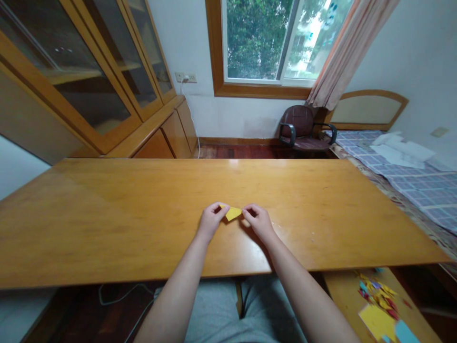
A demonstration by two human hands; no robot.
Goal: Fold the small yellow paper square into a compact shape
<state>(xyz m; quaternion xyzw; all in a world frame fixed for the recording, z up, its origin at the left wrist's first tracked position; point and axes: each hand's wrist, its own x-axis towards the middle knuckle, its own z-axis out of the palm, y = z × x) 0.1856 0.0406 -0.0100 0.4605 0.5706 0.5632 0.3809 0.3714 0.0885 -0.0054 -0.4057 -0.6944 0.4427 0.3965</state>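
A glass-door cabinet runs along the left wall. Behind the panes a wooden shelf shows, but the reflections hide whatever stands on it. Below are closed wooden doors, and a white socket with a cord plugged in sits on the wall past its far end.

A wide wooden table fills the middle. The left hand is over it near the front edge, thumb and forefinger pinching the left tip of the paper, with the other fingers curled under.

The paper is a small yellow piece, folded flat into a pointed shape, roughly a triangle or kite. Its lighter face is up and one crease runs along its upper edge. It sits between the two hands at the table's centre, just above or on the wood; which cannot be told.

The right hand pinches the paper's right end between thumb and forefinger tips, its remaining fingers tucked in.

Beyond the table a window shows trees. A dark red chair stands below it and a pink curtain hangs beside it.

To the right is a bed with a checked cover and white sheets lying on it.

At lower right a low wooden stool carries a heap of coloured scraps, red, yellow and blue, with a larger yellow sheet just in front of them.
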